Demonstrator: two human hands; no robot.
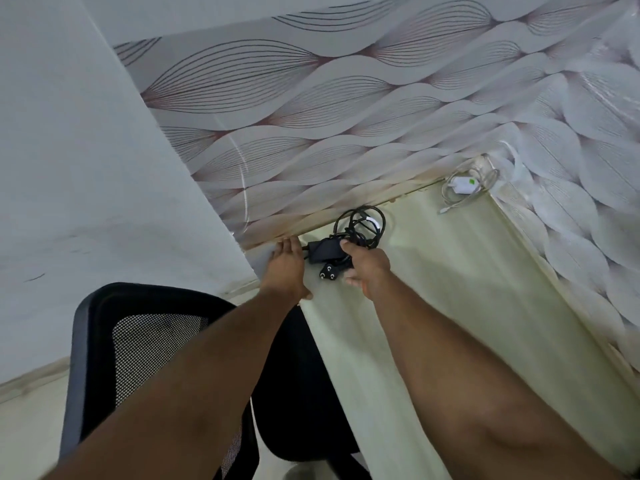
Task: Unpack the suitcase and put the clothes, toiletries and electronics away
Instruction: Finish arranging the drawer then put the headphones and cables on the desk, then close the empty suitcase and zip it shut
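Right hand [367, 263] around black charger [323, 252], unlabelled.

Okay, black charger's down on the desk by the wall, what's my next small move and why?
Probably let go with the right hand and draw back: the black charger and its coiled cable already lie on the desk near the white charger.

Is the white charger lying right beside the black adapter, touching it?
No, the white charger lies apart in the desk's far corner, away from the black adapter.
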